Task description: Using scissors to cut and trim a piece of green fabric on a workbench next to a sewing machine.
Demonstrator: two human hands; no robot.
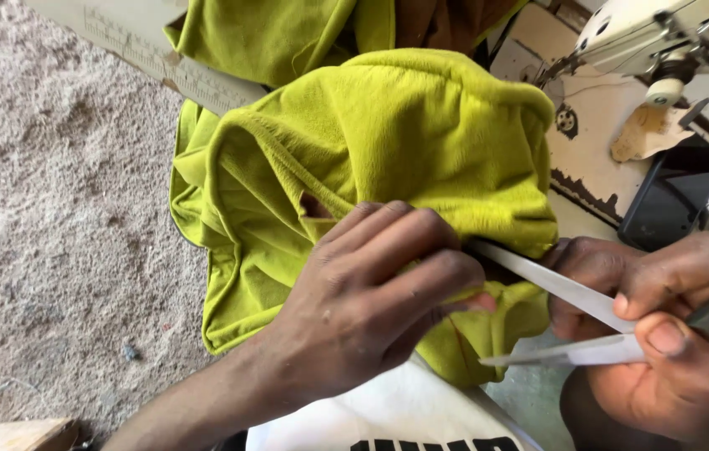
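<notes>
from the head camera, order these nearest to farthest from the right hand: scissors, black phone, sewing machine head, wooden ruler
1. Scissors: open blades, held in the right hand itself.
2. Black phone: just above that hand, on the worn table top.
3. Sewing machine head: farther up, at the top right corner.
4. Wooden ruler: farthest, top left, beyond the yellow-green cloth.

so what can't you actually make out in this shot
- Head view: where the scissors meet the green cloth; the left hand covers it.
- Scissor handles: hidden inside the right hand.
- Sewing machine: cut off by the top and right edges.
- Dark phone-like slab: its screen shows nothing.
</notes>
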